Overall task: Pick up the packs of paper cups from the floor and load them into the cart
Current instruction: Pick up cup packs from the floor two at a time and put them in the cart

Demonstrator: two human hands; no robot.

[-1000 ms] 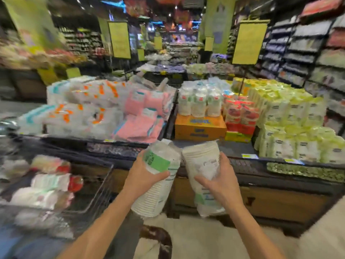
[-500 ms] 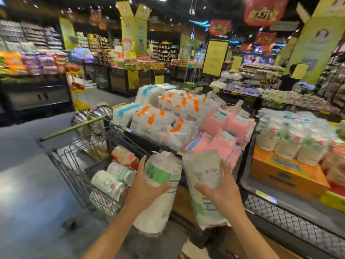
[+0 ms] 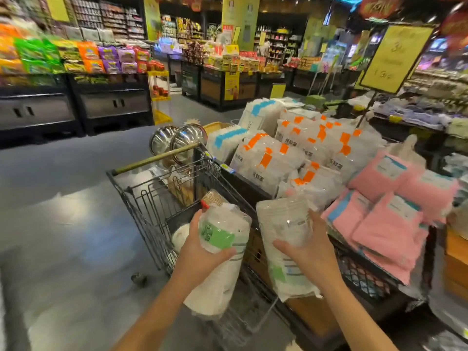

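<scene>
Left hand (image 3: 202, 245) grips one cup pack (image 3: 219, 259), fingers wrapped round it, above the cart (image 3: 152, 198). Right hand (image 3: 310, 252) clasps a second pack (image 3: 286, 239), just beside the first.

Cart load: mostly hidden behind the left cup pack (image 3: 222, 249); inside the cart (image 3: 145, 206) only a white round end (image 3: 181, 236) and a brown top (image 3: 212, 197) show.
Right cup pack (image 3: 286, 249): label print too small to read.
Yellow sign (image 3: 395, 57): writing blurred.
Far shelves (image 3: 76, 54): goods blurred.
Forearms: cut off at the bottom edge.
</scene>
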